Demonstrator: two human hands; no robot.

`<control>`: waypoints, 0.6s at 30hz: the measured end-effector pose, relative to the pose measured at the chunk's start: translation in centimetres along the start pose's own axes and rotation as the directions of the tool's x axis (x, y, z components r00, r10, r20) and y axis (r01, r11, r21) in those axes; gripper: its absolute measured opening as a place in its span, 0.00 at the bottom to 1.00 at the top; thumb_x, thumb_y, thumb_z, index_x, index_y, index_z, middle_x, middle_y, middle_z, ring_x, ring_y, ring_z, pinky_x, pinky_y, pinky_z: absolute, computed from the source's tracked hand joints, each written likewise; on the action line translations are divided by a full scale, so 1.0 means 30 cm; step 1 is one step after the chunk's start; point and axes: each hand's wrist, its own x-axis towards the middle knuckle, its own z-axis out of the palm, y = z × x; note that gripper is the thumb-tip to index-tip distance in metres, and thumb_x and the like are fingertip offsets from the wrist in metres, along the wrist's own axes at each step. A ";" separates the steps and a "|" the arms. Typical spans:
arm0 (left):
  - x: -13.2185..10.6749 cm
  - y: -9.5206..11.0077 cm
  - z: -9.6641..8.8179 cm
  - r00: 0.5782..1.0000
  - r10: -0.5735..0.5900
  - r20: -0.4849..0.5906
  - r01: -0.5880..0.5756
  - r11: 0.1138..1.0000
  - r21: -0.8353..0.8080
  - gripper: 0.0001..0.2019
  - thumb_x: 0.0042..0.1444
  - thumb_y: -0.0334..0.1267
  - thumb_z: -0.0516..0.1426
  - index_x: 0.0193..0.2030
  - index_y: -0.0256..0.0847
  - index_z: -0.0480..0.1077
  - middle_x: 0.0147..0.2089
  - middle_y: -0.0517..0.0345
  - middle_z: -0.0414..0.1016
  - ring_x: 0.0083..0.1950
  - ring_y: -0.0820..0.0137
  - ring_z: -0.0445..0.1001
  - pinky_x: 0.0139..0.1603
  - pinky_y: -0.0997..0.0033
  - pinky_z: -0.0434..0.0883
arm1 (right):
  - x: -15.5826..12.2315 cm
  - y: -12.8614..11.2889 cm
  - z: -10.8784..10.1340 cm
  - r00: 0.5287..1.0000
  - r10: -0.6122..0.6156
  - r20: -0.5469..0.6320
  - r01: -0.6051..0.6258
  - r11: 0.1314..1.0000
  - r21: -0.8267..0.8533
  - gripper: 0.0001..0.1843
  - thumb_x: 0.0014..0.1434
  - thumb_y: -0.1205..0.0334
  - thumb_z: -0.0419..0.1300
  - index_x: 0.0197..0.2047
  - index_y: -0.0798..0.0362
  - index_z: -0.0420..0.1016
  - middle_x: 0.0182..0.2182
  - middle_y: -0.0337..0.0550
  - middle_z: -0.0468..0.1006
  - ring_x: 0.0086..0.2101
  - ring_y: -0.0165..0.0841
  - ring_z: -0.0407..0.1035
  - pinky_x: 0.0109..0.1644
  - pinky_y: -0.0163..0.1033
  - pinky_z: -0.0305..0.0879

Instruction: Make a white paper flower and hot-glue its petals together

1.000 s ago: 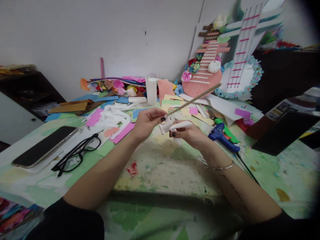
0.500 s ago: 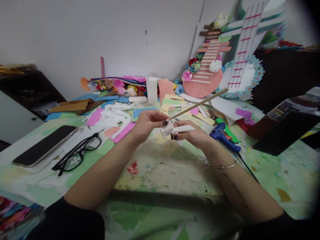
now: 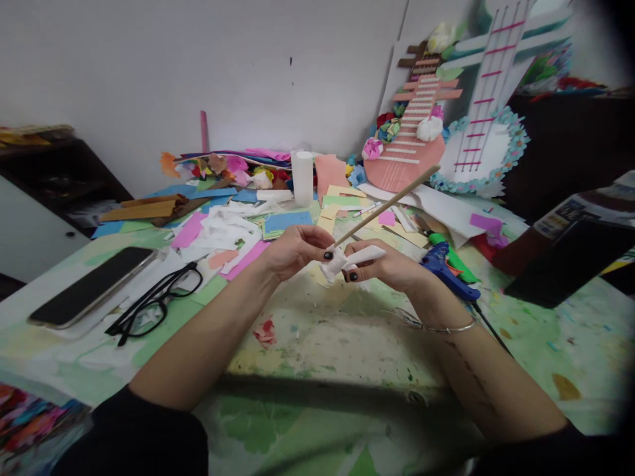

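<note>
Over the middle of the paint-stained table (image 3: 317, 344), my left hand (image 3: 295, 250) pinches the near end of a thin wooden stick (image 3: 387, 202) that slants up to the right. A strip of white paper (image 3: 347, 259) is wound around that end of the stick. My right hand (image 3: 387, 266) is closed on the loose part of the white strip, its fingers touching the stick's wrapped end. Both hands meet just above the table surface. A thin bangle (image 3: 441, 327) sits on my right wrist.
A phone (image 3: 89, 286) and black glasses (image 3: 153, 304) lie at the left. A blue glue gun (image 3: 449, 274) with its cord lies right of my hands. Coloured paper scraps (image 3: 233, 228), a white cylinder (image 3: 301, 177) and paper craft pieces (image 3: 417, 142) crowd the back.
Both hands have shifted slightly right and lower together. The white strip sits tighter around the stick's end, and the stick's far tip has tilted a little.
</note>
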 end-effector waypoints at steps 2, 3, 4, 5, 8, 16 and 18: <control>0.000 -0.001 0.000 1.000 -0.004 0.016 0.004 1.000 -0.001 0.14 0.27 0.23 0.69 0.24 0.36 0.76 0.22 0.59 0.76 0.23 0.74 0.73 0.26 0.75 0.69 | 0.000 -0.002 0.000 1.000 -0.005 -0.008 0.005 1.000 0.000 0.11 0.43 0.63 0.70 0.30 0.55 0.75 0.26 0.36 0.72 0.29 0.28 0.66 0.32 0.34 0.63; 0.000 -0.002 0.001 1.000 -0.010 0.021 0.010 1.000 -0.001 0.14 0.27 0.22 0.68 0.25 0.36 0.75 0.22 0.60 0.76 0.23 0.75 0.73 0.25 0.75 0.68 | 0.000 -0.003 0.000 1.000 -0.004 -0.010 0.004 1.000 -0.004 0.11 0.43 0.63 0.70 0.32 0.55 0.76 0.28 0.37 0.73 0.30 0.29 0.66 0.33 0.34 0.63; -0.001 -0.002 0.001 0.999 -0.016 0.028 0.016 1.000 0.002 0.15 0.28 0.22 0.68 0.27 0.36 0.75 0.22 0.60 0.76 0.23 0.75 0.72 0.25 0.76 0.68 | 0.000 -0.003 0.000 1.000 0.000 -0.011 0.000 1.000 -0.012 0.11 0.43 0.64 0.69 0.33 0.55 0.76 0.29 0.38 0.74 0.31 0.29 0.67 0.33 0.35 0.64; -0.001 -0.002 0.001 0.999 -0.025 0.039 0.024 1.000 0.010 0.16 0.28 0.22 0.69 0.28 0.36 0.75 0.22 0.60 0.76 0.23 0.75 0.72 0.25 0.76 0.68 | -0.001 -0.004 0.000 1.000 0.006 -0.008 -0.006 1.000 -0.021 0.11 0.44 0.64 0.69 0.33 0.54 0.76 0.30 0.38 0.75 0.32 0.29 0.67 0.34 0.35 0.64; -0.005 0.000 0.001 0.996 -0.044 0.078 0.040 0.998 0.046 0.16 0.29 0.23 0.69 0.29 0.35 0.74 0.22 0.59 0.76 0.22 0.77 0.72 0.24 0.78 0.67 | -0.002 -0.006 -0.003 1.000 0.018 0.006 -0.017 0.999 -0.049 0.10 0.43 0.66 0.69 0.31 0.55 0.75 0.27 0.36 0.74 0.30 0.28 0.66 0.32 0.34 0.63; -0.009 0.009 0.004 0.990 -0.088 0.111 0.081 0.994 0.068 0.16 0.28 0.24 0.70 0.28 0.34 0.73 0.21 0.59 0.76 0.21 0.78 0.71 0.24 0.80 0.67 | -0.014 -0.017 -0.011 0.994 -0.016 0.104 0.022 0.998 -0.055 0.17 0.45 0.55 0.69 0.37 0.55 0.76 0.30 0.38 0.75 0.31 0.29 0.67 0.34 0.35 0.64; -0.010 0.011 0.004 0.990 -0.084 0.110 0.077 0.995 0.071 0.16 0.29 0.23 0.69 0.28 0.34 0.73 0.21 0.59 0.76 0.22 0.78 0.72 0.24 0.80 0.67 | -0.017 -0.024 -0.011 0.992 -0.092 0.090 0.100 0.992 -0.080 0.24 0.47 0.46 0.68 0.43 0.54 0.75 0.35 0.42 0.76 0.36 0.31 0.69 0.38 0.37 0.66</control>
